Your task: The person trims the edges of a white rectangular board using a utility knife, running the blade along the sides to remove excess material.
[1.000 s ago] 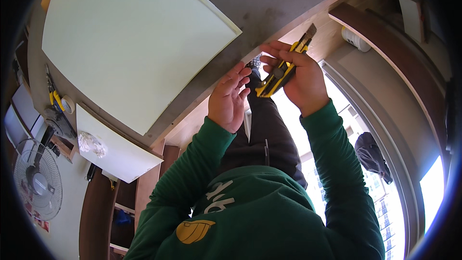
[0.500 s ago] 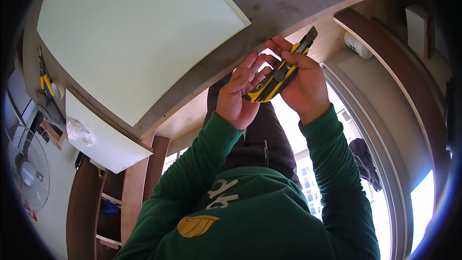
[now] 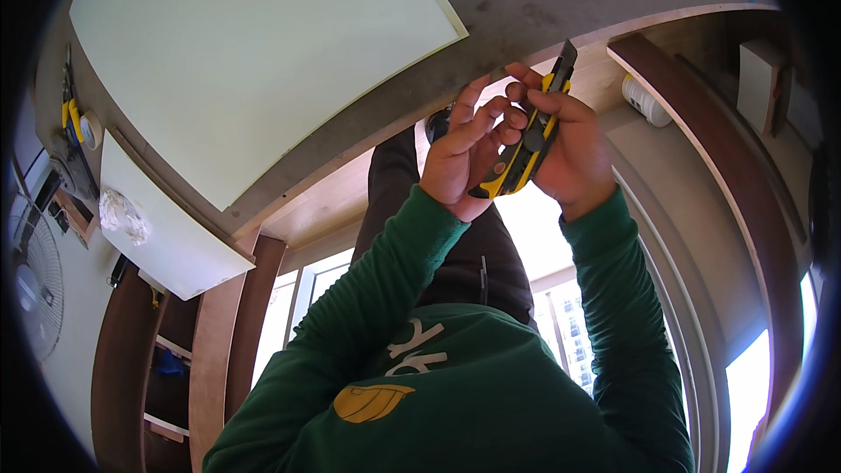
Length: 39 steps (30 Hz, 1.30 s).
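A yellow and black utility knife is held in front of me between both hands, just off the table's near edge. It stands steeply tilted, its dark blade end pointing up and away. My right hand is closed on the knife's right side, with the thumb lying along the upper body. My left hand is closed at the lower left of the knife, its bent fingertips against the body. Part of the handle is hidden by the fingers.
A large white board lies on the dark grey table. At the left are yellow-handled pliers, a tape roll and a smaller white panel bearing crumpled plastic. A white tub is at the right.
The knife has turned more upright and shifted slightly right in the picture together with both hands. The whole view has also shifted a little. Both hands stay on the knife.
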Each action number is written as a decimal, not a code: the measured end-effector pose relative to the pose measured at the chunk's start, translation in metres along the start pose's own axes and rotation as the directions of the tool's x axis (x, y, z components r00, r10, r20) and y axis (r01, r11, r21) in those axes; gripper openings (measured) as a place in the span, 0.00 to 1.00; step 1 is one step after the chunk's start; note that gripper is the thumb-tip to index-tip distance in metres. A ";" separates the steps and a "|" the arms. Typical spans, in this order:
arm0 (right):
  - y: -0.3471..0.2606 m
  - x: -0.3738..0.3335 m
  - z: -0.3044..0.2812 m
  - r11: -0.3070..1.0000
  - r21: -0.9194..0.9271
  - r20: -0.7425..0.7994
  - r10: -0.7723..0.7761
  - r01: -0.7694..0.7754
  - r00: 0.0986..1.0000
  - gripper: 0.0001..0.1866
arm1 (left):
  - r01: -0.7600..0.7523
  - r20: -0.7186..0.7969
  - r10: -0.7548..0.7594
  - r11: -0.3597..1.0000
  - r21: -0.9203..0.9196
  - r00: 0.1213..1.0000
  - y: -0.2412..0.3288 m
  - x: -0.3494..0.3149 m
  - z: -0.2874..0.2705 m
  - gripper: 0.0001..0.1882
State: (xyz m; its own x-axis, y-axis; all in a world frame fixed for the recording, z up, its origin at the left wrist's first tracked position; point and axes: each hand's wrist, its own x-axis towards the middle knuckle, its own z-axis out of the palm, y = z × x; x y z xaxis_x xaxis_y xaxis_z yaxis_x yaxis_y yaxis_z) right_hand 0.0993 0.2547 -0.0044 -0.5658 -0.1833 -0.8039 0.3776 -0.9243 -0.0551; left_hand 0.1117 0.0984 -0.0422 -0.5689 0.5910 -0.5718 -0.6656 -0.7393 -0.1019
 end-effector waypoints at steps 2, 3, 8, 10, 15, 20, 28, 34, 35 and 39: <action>-0.003 -0.003 0.001 1.000 -0.006 0.016 0.015 -0.015 1.000 0.19 | -0.010 0.025 0.010 1.000 -0.021 1.000 -0.004 0.000 0.002 0.25; -0.006 -0.005 0.002 1.000 -0.004 0.014 0.028 -0.028 1.000 0.19 | -0.010 0.038 0.012 0.999 -0.043 0.999 -0.005 0.000 0.003 0.25; -0.010 -0.006 0.001 0.999 -0.015 0.036 0.049 -0.048 0.998 0.18 | -0.017 0.096 0.029 0.993 -0.119 0.995 -0.010 0.002 0.004 0.25; -0.011 -0.005 0.001 0.998 -0.028 0.037 0.058 -0.057 0.998 0.17 | -0.032 0.115 0.046 0.992 -0.119 0.992 -0.012 0.003 -0.001 0.26; -0.017 -0.003 0.004 0.998 -0.041 0.059 0.048 -0.046 0.997 0.16 | -0.068 0.113 0.084 0.988 -0.138 0.990 -0.018 0.004 -0.003 0.27; -0.020 -0.003 0.006 0.996 -0.023 0.148 0.094 -0.091 0.985 0.16 | -0.137 0.126 0.157 0.979 -0.150 0.979 -0.023 0.007 0.002 0.27; -0.025 -0.006 0.009 0.992 -0.085 0.135 0.105 -0.094 0.985 0.13 | -0.166 0.198 0.191 0.977 -0.136 0.961 -0.025 0.016 -0.003 0.27; -0.029 -0.005 0.011 0.990 -0.041 0.146 0.140 -0.135 0.979 0.10 | -0.160 0.129 0.179 0.976 -0.146 0.975 -0.025 0.012 -0.003 0.27; -0.030 -0.004 0.010 0.991 -0.053 0.117 0.132 -0.127 0.984 0.10 | -0.153 0.112 0.170 0.978 -0.144 0.979 -0.025 0.011 -0.002 0.26; -0.030 -0.001 0.007 0.992 -0.094 0.053 0.094 -0.088 0.994 0.10 | -0.152 0.054 0.158 0.983 -0.100 0.986 -0.021 0.006 0.003 0.25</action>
State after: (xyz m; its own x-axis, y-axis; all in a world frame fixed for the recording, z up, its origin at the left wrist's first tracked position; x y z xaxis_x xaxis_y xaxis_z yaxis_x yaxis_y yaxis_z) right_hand 0.0837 0.2798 0.0024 -0.5658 -0.2864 -0.7732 0.4937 -0.8688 -0.0394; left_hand 0.1208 0.1184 -0.0413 -0.6923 0.4833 -0.5358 -0.5197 -0.8491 -0.0945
